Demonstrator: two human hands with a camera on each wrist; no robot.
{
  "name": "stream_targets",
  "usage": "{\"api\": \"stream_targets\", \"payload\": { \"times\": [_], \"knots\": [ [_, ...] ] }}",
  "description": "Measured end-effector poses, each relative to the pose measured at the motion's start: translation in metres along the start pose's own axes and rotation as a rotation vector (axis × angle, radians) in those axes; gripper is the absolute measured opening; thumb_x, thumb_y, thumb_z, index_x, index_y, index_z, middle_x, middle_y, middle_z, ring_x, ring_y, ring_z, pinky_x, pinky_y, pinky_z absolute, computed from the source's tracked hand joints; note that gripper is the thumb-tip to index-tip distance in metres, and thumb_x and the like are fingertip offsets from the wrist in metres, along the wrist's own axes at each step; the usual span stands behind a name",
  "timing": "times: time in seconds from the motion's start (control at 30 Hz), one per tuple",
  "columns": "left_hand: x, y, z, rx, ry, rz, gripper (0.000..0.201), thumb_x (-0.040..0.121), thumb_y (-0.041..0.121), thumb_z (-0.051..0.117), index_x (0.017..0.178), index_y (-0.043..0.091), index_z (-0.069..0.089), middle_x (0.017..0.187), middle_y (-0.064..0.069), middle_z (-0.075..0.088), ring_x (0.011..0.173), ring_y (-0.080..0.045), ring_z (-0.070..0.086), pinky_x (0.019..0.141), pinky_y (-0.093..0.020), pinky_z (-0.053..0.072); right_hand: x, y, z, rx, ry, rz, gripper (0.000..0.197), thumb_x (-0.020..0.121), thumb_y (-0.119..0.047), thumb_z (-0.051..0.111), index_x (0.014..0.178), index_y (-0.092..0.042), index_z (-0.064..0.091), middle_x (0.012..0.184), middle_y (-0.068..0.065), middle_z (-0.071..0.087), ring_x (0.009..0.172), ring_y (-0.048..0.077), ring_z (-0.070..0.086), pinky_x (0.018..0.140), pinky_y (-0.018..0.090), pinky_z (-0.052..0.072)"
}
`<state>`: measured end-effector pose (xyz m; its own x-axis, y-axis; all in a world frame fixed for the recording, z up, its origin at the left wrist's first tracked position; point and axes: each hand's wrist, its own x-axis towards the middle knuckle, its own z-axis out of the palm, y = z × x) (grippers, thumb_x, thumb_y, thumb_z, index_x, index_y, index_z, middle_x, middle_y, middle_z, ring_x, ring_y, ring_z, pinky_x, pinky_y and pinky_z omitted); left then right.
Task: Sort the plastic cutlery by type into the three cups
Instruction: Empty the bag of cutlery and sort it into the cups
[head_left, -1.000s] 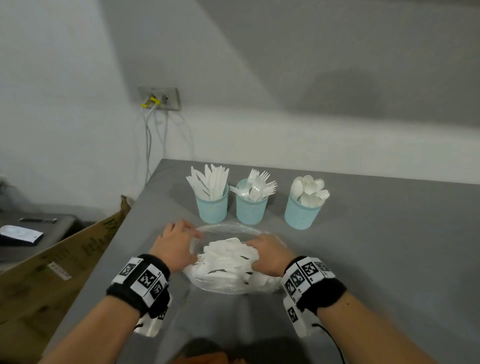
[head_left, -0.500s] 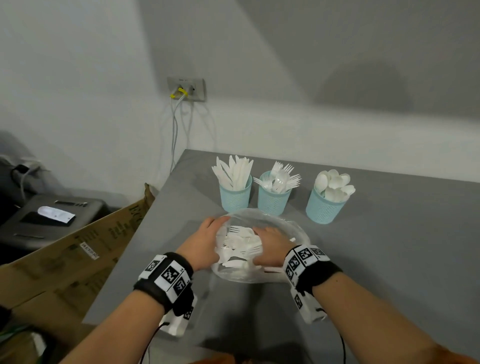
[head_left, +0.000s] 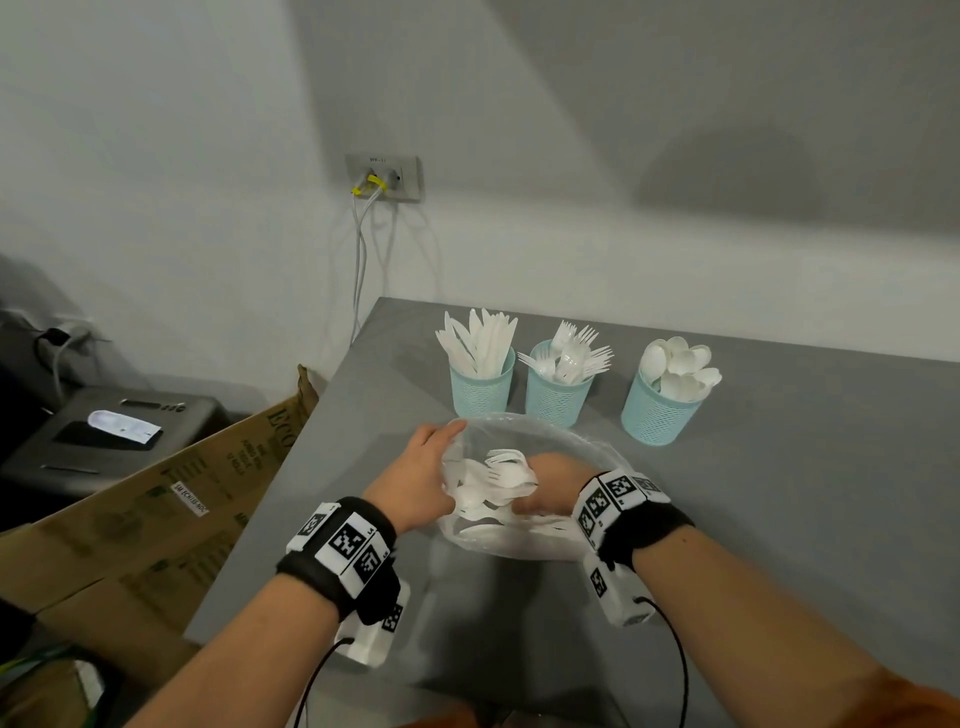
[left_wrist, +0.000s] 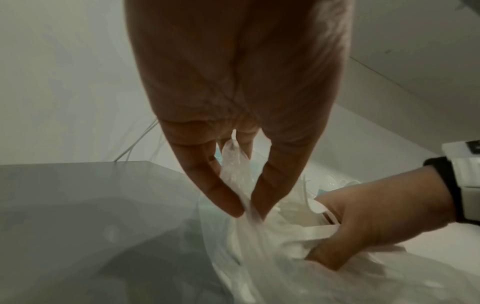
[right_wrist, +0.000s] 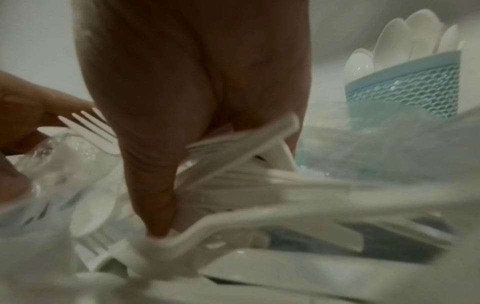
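Three teal mesh cups stand in a row at the back of the grey table: a knife cup (head_left: 483, 387), a fork cup (head_left: 557, 397) and a spoon cup (head_left: 655, 413) (right_wrist: 405, 90). In front of them lies a clear plastic dish (head_left: 587, 447) with a pile of mixed white cutlery (head_left: 493, 478) (right_wrist: 259, 181). My left hand (head_left: 441, 457) (left_wrist: 246, 211) pinches the dish's thin clear left edge (left_wrist: 236, 170) between thumb and finger. My right hand (head_left: 540, 478) (left_wrist: 376, 222) (right_wrist: 166, 144) is in the pile, fingers curled round a bunch of cutlery handles.
The table (head_left: 805, 519) has its left edge close to my left arm. A brown cardboard box (head_left: 171, 499) leans against that edge, with a dark grey device (head_left: 119, 431) behind it. A wall socket with cables (head_left: 384, 179) sits above the table's back left corner.
My two hands have come closer together over the dish and the cutlery is bunched tighter between them. The head view has swung left, so the cups now sit further right.
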<state>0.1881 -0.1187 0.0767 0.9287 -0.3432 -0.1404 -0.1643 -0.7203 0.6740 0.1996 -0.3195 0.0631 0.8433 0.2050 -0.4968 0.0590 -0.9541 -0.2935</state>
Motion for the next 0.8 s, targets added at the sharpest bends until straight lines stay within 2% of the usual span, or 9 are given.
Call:
{"api": "stream_targets", "payload": {
  "times": [0.13,0.27,0.37,0.43,0.47,0.53,0.63,0.7,0.8],
  "knots": [
    [0.002,-0.001,-0.002,-0.002,0.016,-0.019,0.092,0.071,-0.001,0.068,0.148,0.024,0.025,0.135,-0.004,0.034,0.102,-0.016,0.05,0.095,-0.026,0.045,-0.001,0.009,-0.005,0.094,0.044,-0.057,0.042,0.085,-0.044,0.058,0.12,-0.021,0.057,0.117,0.0,0.065,0.109,0.021,0.058,0.101,0.039,0.041],
    [0.005,-0.001,-0.003,-0.006,0.024,-0.065,0.091,0.072,0.001,0.069,0.148,0.026,0.025,0.137,-0.007,0.034,0.107,-0.018,0.049,0.094,-0.022,0.042,-0.003,0.017,-0.009,0.166,0.185,-0.072,0.044,0.08,-0.041,0.056,0.123,-0.037,0.049,0.114,-0.008,0.065,0.106,0.017,0.06,0.097,0.037,0.045],
    [0.008,0.001,-0.001,0.034,0.05,-0.078,0.081,0.076,0.012,0.069,0.145,0.027,0.031,0.135,-0.008,0.037,0.122,-0.025,0.045,0.101,-0.027,0.038,-0.01,0.011,-0.015,0.283,0.286,-0.094,0.057,0.081,-0.04,0.053,0.13,-0.056,0.031,0.104,-0.01,0.065,0.087,0.019,0.063,0.084,0.035,0.052],
    [0.007,0.003,0.0,0.144,0.147,-0.078,0.07,0.077,0.026,0.069,0.14,0.03,0.038,0.133,-0.004,0.035,0.128,-0.023,0.033,0.107,-0.032,0.032,-0.014,0.004,-0.02,0.388,0.292,-0.123,0.046,0.091,-0.032,0.05,0.133,-0.041,0.033,0.093,-0.013,0.059,0.078,0.01,0.055,0.078,0.022,0.046],
    [0.007,0.005,0.001,0.202,0.202,-0.073,0.066,0.078,0.034,0.068,0.137,0.033,0.041,0.132,-0.002,0.034,0.128,-0.021,0.029,0.108,-0.033,0.029,-0.016,0.0,-0.022,0.433,0.291,-0.133,0.033,0.095,-0.024,0.047,0.126,-0.032,0.039,0.084,-0.015,0.054,0.071,0.005,0.05,0.071,0.016,0.041],
    [0.007,0.01,0.003,0.258,0.258,-0.039,0.059,0.076,0.045,0.067,0.131,0.037,0.046,0.127,0.003,0.034,0.125,-0.017,0.028,0.106,-0.034,0.025,-0.016,-0.006,-0.025,0.538,0.338,-0.168,0.015,0.096,-0.015,0.045,0.11,-0.023,0.047,0.074,-0.013,0.051,0.065,0.003,0.047,0.07,0.021,0.038],
    [0.008,0.02,0.007,0.232,0.184,-0.001,0.057,0.074,0.057,0.065,0.126,0.039,0.051,0.122,0.009,0.038,0.122,-0.012,0.03,0.095,-0.028,0.02,-0.016,-0.017,-0.028,0.737,0.39,-0.21,0.012,0.098,-0.024,0.046,0.106,-0.022,0.054,0.085,-0.016,0.058,0.074,-0.008,0.056,0.078,0.023,0.039],
    [0.012,0.028,0.009,0.167,0.108,0.028,0.061,0.073,0.06,0.066,0.127,0.036,0.051,0.123,0.009,0.045,0.121,-0.012,0.035,0.095,-0.028,0.022,-0.022,-0.028,-0.031,0.816,0.383,-0.227,0.03,0.097,-0.042,0.044,0.114,-0.027,0.063,0.104,-0.016,0.062,0.088,-0.01,0.055,0.086,0.022,0.038],
    [0.019,0.041,0.012,-0.078,0.101,0.077,0.066,0.067,0.055,0.067,0.124,0.028,0.05,0.112,0.009,0.063,0.106,-0.011,0.058,0.095,-0.033,0.045,-0.033,-0.042,-0.035,0.897,0.317,-0.255,0.044,0.098,-0.048,0.036,0.134,-0.03,0.053,0.13,-0.01,0.056,0.118,0.005,0.051,0.105,0.026,0.036]
  ]
}}
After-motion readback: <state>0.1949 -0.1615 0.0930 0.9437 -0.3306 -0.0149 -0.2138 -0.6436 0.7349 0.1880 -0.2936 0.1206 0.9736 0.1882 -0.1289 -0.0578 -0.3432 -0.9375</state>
